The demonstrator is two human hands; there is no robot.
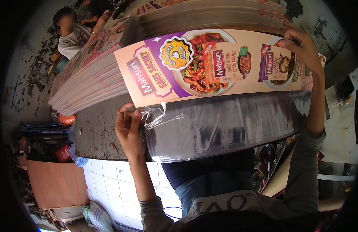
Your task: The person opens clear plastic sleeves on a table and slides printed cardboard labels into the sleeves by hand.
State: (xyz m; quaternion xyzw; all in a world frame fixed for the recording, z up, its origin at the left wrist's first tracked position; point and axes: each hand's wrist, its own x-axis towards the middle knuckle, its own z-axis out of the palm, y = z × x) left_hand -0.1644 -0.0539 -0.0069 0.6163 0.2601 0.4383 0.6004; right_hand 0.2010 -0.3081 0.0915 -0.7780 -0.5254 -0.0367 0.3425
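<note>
A long printed food poster [202,89] in peach and purple, with pictures of dishes, lies slantwise in front of me. My right hand [300,44] grips its far right edge, thumb on the printed face. At the poster's near left corner, my left hand [129,133] is closed, thumb and fingertips together at the edge of a clear plastic sleeve [225,125]. The sleeve's film is wrinkled and lifted beside these fingers. It lies on a stack of glossy clear sleeves along the table's near edge. How far the poster overlaps the sleeve cannot be made out.
Thick stacks of sleeved posters [86,83] stand at left, with more stacks [210,17] behind. The dark scratched table [100,131] ends near my body. Another person [72,38] sits at far left. A brown panel [57,185] and a sack [100,216] are low at left.
</note>
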